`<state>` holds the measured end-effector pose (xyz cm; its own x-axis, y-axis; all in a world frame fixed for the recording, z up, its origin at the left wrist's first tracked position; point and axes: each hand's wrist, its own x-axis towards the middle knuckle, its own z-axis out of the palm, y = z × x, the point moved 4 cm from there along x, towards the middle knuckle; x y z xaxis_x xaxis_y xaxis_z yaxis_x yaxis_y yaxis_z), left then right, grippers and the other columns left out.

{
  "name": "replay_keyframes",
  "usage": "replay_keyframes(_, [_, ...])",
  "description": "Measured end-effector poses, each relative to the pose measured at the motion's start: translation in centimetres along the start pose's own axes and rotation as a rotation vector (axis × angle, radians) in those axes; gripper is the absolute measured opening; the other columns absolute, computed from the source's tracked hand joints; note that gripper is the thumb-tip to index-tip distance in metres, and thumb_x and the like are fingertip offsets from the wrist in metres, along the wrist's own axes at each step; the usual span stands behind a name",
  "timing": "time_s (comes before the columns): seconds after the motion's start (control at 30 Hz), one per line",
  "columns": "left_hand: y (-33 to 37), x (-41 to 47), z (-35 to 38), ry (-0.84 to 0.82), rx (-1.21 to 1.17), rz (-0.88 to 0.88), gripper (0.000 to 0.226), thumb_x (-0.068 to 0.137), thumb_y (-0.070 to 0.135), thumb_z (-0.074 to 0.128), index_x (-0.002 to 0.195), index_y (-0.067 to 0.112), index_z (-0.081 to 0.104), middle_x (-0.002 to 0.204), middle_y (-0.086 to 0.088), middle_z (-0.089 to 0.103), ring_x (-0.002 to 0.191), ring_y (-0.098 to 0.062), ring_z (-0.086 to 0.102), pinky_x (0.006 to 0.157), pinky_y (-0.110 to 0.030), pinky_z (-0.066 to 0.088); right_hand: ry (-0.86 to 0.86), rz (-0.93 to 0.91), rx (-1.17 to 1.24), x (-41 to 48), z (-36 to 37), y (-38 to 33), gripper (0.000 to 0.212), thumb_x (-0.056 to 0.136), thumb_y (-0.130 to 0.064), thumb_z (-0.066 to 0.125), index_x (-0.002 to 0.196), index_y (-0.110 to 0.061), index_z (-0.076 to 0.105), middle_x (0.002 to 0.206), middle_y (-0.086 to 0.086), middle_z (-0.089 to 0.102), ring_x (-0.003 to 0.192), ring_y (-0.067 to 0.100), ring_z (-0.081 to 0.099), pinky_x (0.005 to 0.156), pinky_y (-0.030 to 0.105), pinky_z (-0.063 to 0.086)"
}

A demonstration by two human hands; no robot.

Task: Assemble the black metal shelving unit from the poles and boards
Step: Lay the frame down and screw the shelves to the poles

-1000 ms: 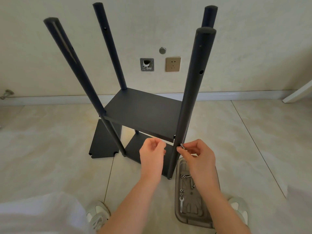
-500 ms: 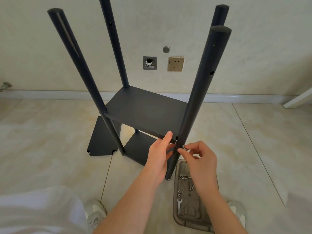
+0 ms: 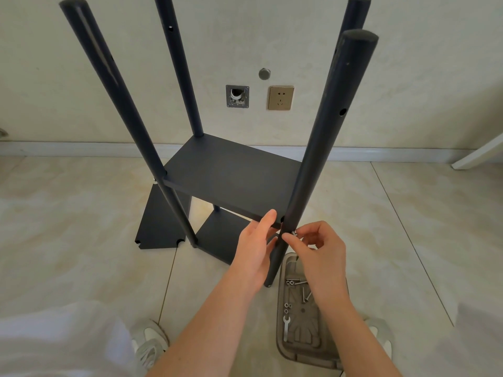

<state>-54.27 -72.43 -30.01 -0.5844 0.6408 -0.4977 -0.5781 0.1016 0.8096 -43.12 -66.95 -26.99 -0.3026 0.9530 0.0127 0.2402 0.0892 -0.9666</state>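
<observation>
Head view: shelving unit (image 3: 178,63) upright on floor (image 3: 81,227), left hand (image 3: 253,248) flat, straight fingers (image 3: 268,220) bracing middle board (image 3: 231,178) at near-right pole (image 3: 326,148), right hand (image 3: 321,257) pinching small screw (image 3: 294,233) at the joint; risk of dropped or cross-threaded screw from board sagging off the pole hole.

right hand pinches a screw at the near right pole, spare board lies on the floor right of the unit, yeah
No: in the head view the spare board lies left of the unit; the right hand does pinch the screw.
</observation>
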Motion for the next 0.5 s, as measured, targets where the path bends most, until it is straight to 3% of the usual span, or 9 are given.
replay_keyframes(0.17, [0.14,-0.3,0.0,-0.022,-0.018,0.007,0.031,0.096,0.038,0.061,0.111,0.011,0.064,0.1,-0.006,0.074,0.094,-0.016,0.072,0.078,-0.022,0.051,-0.02,0.021,-0.023,0.1,-0.1,-0.04,0.023,0.077,-0.019,0.083,0.084,-0.022,0.061,0.068,-0.005,0.059,0.061,0.003,0.054,0.06,0.012,0.047])
replay_keyframes(0.33, [0.23,-0.46,0.06,-0.028,-0.011,0.011,0.034,0.098,0.039,0.059,0.114,0.011,0.066,0.106,-0.01,0.074,0.101,-0.021,0.071,0.084,-0.026,0.051,-0.075,0.013,-0.016,0.06,-0.2,-0.43,0.028,0.077,-0.017,0.083,0.089,-0.024,0.059,0.072,-0.004,0.066,0.067,0.007,0.061,0.062,0.014,0.05])
replay_keyframes(0.5, [0.37,-0.59,0.16,-0.032,-0.014,0.018,0.033,0.098,0.039,0.057,0.11,0.01,0.065,0.099,-0.007,0.076,0.093,-0.018,0.073,0.078,-0.024,0.051,-0.153,0.003,-0.074,0.23,-0.61,-0.51,0.029,0.082,-0.014,0.078,0.099,-0.03,0.059,0.076,-0.007,0.068,0.074,0.002,0.064,0.061,0.01,0.047])
